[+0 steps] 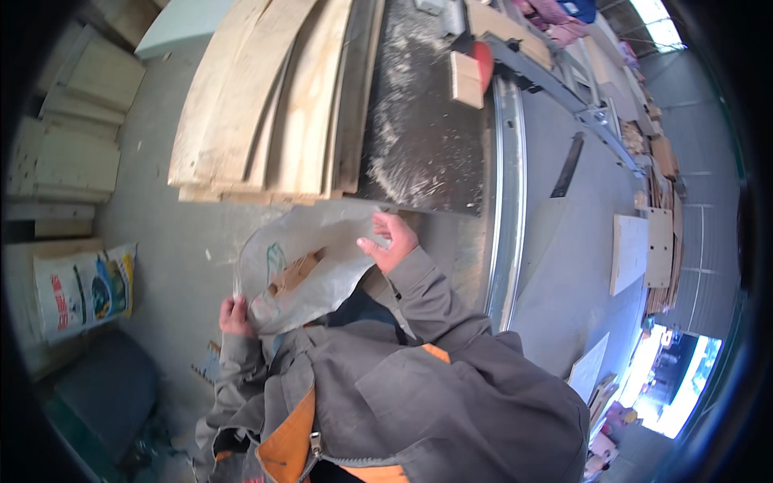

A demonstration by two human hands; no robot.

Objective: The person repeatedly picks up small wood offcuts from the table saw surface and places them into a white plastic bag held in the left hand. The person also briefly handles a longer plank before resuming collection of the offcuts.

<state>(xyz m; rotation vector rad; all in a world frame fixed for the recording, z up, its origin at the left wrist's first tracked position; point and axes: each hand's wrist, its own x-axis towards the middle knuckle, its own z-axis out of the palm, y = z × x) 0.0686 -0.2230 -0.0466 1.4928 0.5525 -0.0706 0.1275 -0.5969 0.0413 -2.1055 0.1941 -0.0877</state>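
A whitish, translucent sack (322,233) with faint green and red print hangs with its mouth spread wide in front of my body. Inside it lie light brown pieces (295,275), probably wood scraps. At the near left, my left hand (235,316) is closed on the sack's rim, pulling the edge taut. My right hand (392,243) is at the opposite side of the mouth, against the rim. Its thumb and fingers are apart, with nothing visible between them. Both forearms wear grey sleeves.
Ahead, stacked wooden boards (266,105) lie on a dark, sawdust-strewn machine table (427,137). A metal rail (506,201) runs along its right. A small wood block (466,79) sits by a red part. Left are a printed bag (84,290) and board stacks (76,153).
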